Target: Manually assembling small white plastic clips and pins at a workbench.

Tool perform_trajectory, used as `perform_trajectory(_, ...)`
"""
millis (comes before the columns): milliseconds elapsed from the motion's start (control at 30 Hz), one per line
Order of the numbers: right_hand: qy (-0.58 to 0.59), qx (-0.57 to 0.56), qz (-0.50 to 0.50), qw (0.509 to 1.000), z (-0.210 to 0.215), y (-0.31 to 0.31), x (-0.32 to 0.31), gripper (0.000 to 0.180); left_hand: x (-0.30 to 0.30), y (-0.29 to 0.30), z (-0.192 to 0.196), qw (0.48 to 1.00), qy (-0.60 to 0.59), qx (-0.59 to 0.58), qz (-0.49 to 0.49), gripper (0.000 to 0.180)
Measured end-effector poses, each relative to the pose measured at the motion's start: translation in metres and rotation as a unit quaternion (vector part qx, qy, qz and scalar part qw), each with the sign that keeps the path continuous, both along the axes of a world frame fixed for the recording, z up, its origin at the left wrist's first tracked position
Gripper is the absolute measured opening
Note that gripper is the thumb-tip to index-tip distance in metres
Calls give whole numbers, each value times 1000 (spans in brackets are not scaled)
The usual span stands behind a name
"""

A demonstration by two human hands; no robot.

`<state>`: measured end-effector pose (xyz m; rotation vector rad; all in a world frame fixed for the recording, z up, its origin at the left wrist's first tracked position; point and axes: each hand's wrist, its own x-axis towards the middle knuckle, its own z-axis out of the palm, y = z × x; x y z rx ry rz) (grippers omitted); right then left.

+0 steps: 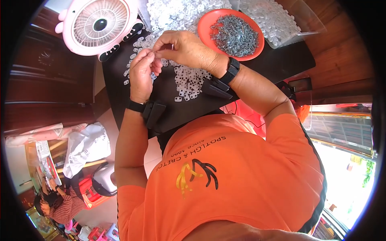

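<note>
My left hand [142, 75] and my right hand [185, 49] meet fingertip to fingertip above the black table [169, 114]. Thumb and fingers are pinched together on both, and whatever is between them is too small to make out. Small white plastic pieces with holes [189, 82] lie loose on the tabletop, below my right hand and around my left. Just right of my right hand, a round orange plate [204, 29] bears a heap of small grey screws [235, 37]. Each wrist wears a black strap with a dark block.
A pink fan [100, 25] stands at the far left of the table. Heaped white pieces [173, 14] fill a container at the back; a clear bin [311, 26] at the far right holds more. Another person [66, 207] sits at the lower left, near a white bag [87, 148].
</note>
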<state>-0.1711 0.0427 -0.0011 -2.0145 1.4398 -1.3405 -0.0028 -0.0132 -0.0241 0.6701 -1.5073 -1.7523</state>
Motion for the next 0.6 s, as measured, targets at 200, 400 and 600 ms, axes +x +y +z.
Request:
perform_trajectory(200, 72, -58, -40, 995, -1, 2, 4, 14, -5, 5, 3, 1000, 11, 4, 6, 19)
perform_trajectory(400, 139, -105, -50, 984, 10, 5, -6, 10, -5, 3, 3, 1000, 7, -22, 6, 18)
perform_trajectory(600, 305, -17, -238, 922, 52, 2, -76, 20, 4, 0, 0, 997, -29, -61, 36, 20)
